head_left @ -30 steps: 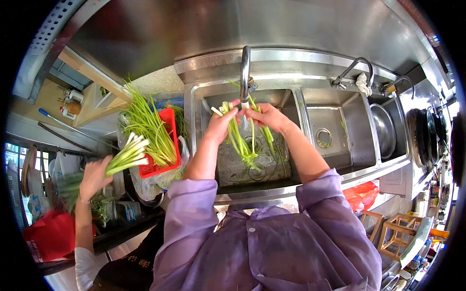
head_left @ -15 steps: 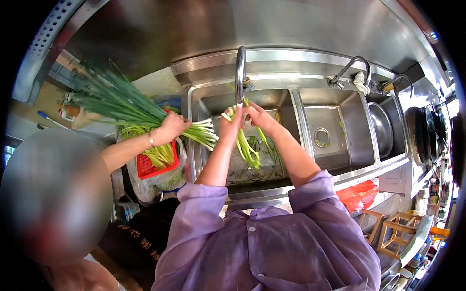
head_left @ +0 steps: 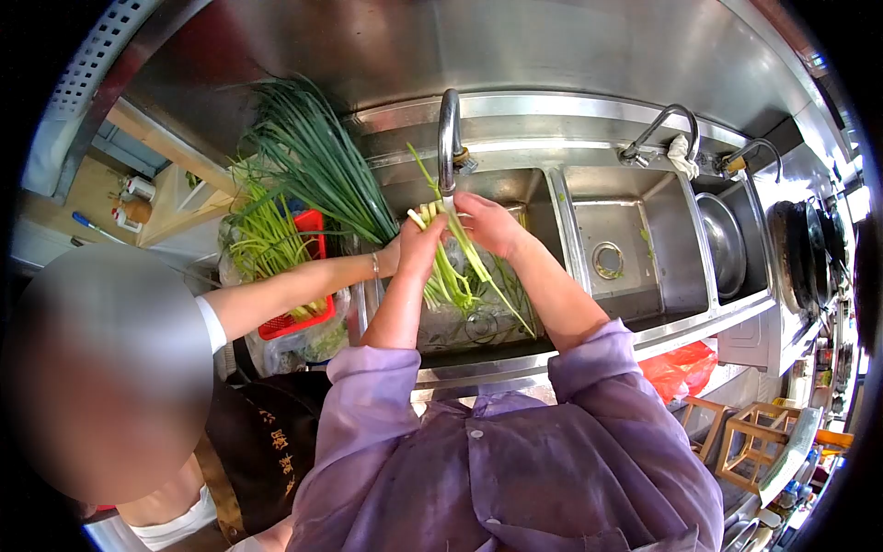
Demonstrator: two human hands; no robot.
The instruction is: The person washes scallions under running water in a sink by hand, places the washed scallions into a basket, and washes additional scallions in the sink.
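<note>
Over the left sink basin, my left hand [head_left: 421, 247] is closed round several pale-green stalks [head_left: 448, 281], their white ends showing above the fingers. My right hand [head_left: 489, 224], fingers bent, grips a longer green stalk [head_left: 473, 255] just beside it, under the tap [head_left: 450, 138]. A co-worker's arm [head_left: 294, 290] reaches in from the left, its hand partly hidden behind my left wrist. That hand is at the base of a large bunch of dark-green leafy stalks [head_left: 317, 152], which lies across the sink's left edge.
Left of the sink, a red basket [head_left: 317, 318] holds light-green stalks [head_left: 262, 237]. To the right are a second basin [head_left: 635, 267] with a drain, two more taps, a metal bowl [head_left: 723, 244] and a red plastic bag [head_left: 681, 371]. A co-worker stands close at my left.
The co-worker's arm has moved right, bringing the dark-green bunch from the left to the sink's edge. My hands stay under the tap, and the stalk at my right hand has shifted.
</note>
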